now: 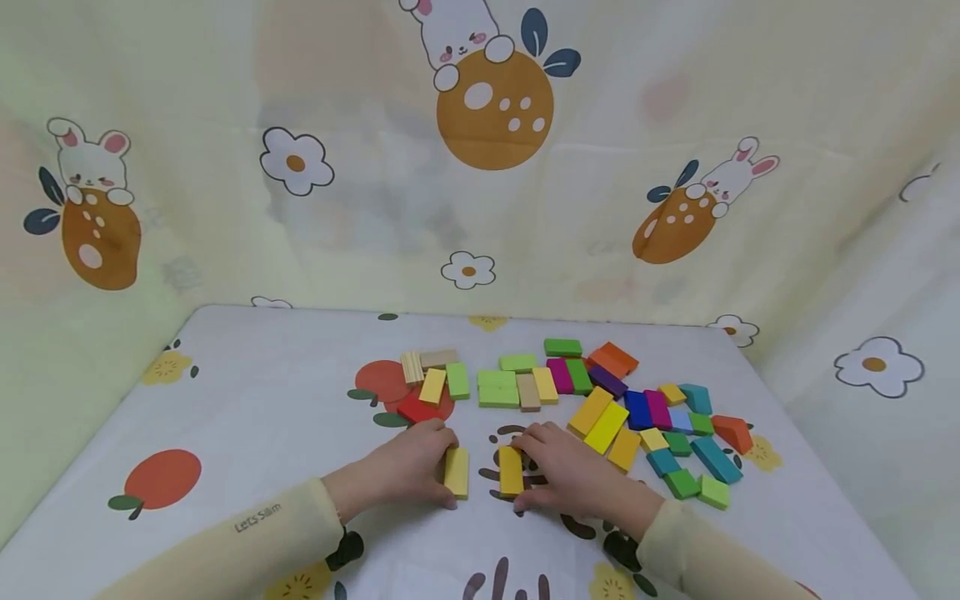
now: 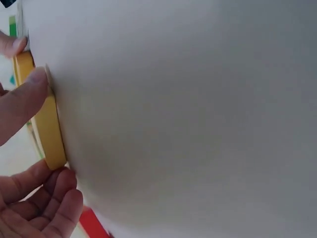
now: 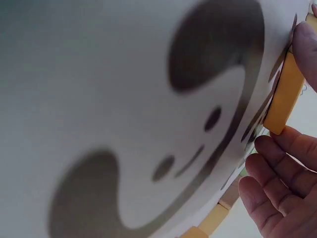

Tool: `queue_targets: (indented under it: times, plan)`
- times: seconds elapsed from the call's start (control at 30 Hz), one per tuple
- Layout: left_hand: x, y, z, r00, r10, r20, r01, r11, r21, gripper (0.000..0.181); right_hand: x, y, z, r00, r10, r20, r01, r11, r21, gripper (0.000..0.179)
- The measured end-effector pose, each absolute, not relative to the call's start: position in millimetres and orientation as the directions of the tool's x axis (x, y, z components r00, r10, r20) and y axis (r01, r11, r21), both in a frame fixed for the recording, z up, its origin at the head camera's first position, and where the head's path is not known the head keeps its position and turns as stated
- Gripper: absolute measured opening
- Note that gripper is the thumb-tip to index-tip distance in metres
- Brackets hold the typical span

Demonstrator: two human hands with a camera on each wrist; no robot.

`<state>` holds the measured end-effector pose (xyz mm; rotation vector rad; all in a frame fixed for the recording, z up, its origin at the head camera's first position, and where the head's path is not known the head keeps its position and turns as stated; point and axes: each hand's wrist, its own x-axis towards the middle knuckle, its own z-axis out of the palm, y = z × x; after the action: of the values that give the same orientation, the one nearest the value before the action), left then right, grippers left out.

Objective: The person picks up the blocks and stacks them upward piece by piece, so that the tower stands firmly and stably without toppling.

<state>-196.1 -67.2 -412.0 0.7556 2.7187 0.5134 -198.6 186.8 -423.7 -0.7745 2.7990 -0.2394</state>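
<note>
My left hand (image 1: 420, 467) pinches a pale yellow block (image 1: 457, 474) endwise, thumb at the near end and fingers at the far end. In the left wrist view the thumb and fingertips meet the ends of this yellow block (image 2: 49, 131). A short gap to the right, my right hand (image 1: 566, 471) pinches a deeper yellow block (image 1: 511, 472) the same way. The right wrist view has this orange-yellow block (image 3: 286, 94) between thumb and fingertips. Both blocks are low at the tabletop, roughly parallel. Just beyond my left fingers lies a red block (image 1: 417, 408).
Beyond my hands lie light green blocks (image 1: 498, 389), a tan block (image 1: 528, 392) and a ribbed wooden piece (image 1: 412, 367). Many coloured blocks, among them a blue block (image 1: 638, 410) and a teal block (image 1: 716, 460), spread to the right. A printed cloth (image 1: 262, 400) covers the table.
</note>
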Motion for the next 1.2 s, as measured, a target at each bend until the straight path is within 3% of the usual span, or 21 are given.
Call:
queue_targets:
  times: [0.2, 0.57, 1.2]
  plan:
    - [-195.1, -58.7, -416.9, -0.826, 0.538, -0.17, 0.426, 0.792, 0.438, 0.069, -195.7, 188.3, -426.7, -0.854, -0.484, -0.192, -0.415, 0.855, -0.311, 0.084]
    - [-196.1, -59.1, -425.5, -0.818, 0.559, -0.133, 0.444, 0.761, 0.473, 0.065, -193.3, 185.8, -427.4, -0.828, -0.53, -0.182, -0.424, 0.805, -0.416, 0.069]
    - [-196.1, -55.5, -422.6, -0.811, 0.57, -0.134, 0.461, 0.762, 0.455, 0.064, -191.3, 180.0, -424.6, -0.821, -0.549, -0.158, -0.463, 0.801, -0.38, 0.067]
